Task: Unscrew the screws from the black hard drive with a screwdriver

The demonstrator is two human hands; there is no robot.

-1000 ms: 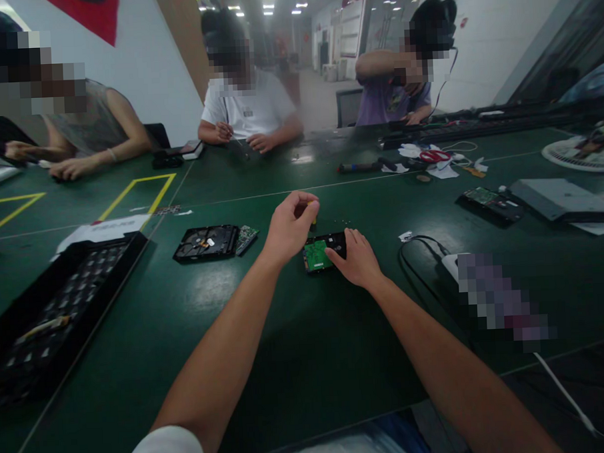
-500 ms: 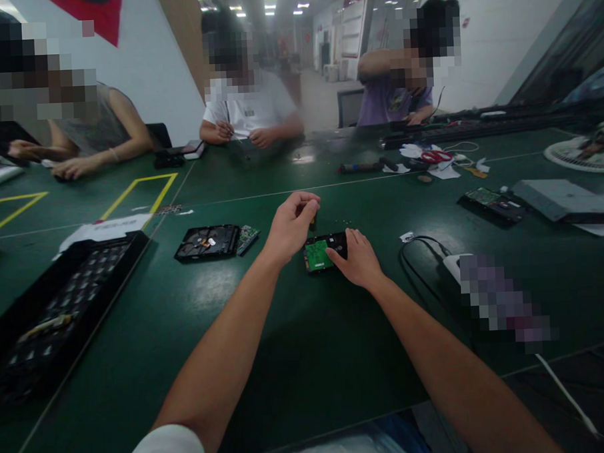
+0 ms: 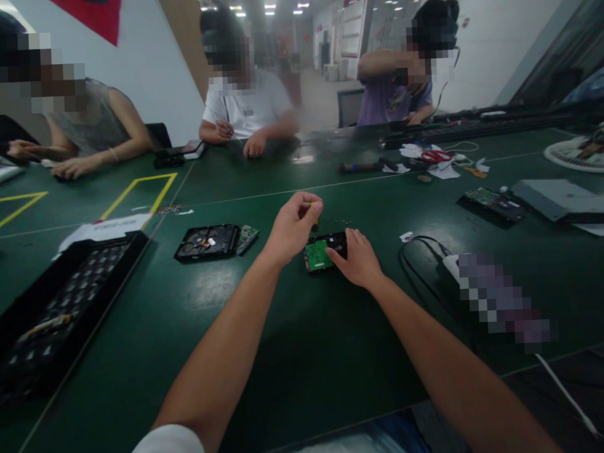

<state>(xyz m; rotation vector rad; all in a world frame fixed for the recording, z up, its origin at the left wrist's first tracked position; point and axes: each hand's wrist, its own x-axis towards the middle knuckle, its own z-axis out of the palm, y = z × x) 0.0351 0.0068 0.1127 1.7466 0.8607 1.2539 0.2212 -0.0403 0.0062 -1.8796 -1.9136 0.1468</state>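
A hard drive [image 3: 317, 256] lies on the green table with its green circuit board facing up. My right hand [image 3: 359, 259] grips its right end, the thumb resting on top and the fingers over the far edge. Above the drive's far left corner, my left hand [image 3: 296, 228] is closed around a small screwdriver [image 3: 316, 217] with a yellow handle. Most of that tool is hidden by the fingers, and I cannot tell whether its tip touches the drive. Tiny screws [image 3: 346, 222] are scattered just beyond the drive.
To the left lie an opened drive casing [image 3: 206, 243], a loose circuit board [image 3: 247, 239] and a long black tray [image 3: 108, 262]. Another drive [image 3: 491, 205], a grey metal box [image 3: 564, 200] and a cable [image 3: 424, 281] are at right. Three people sit across the table [image 3: 269, 401].
The fingers of my left hand have shifted slightly around the screwdriver, showing more of its yellow handle. My right hand and the hard drive stay put. The middle person's hand has moved slightly.
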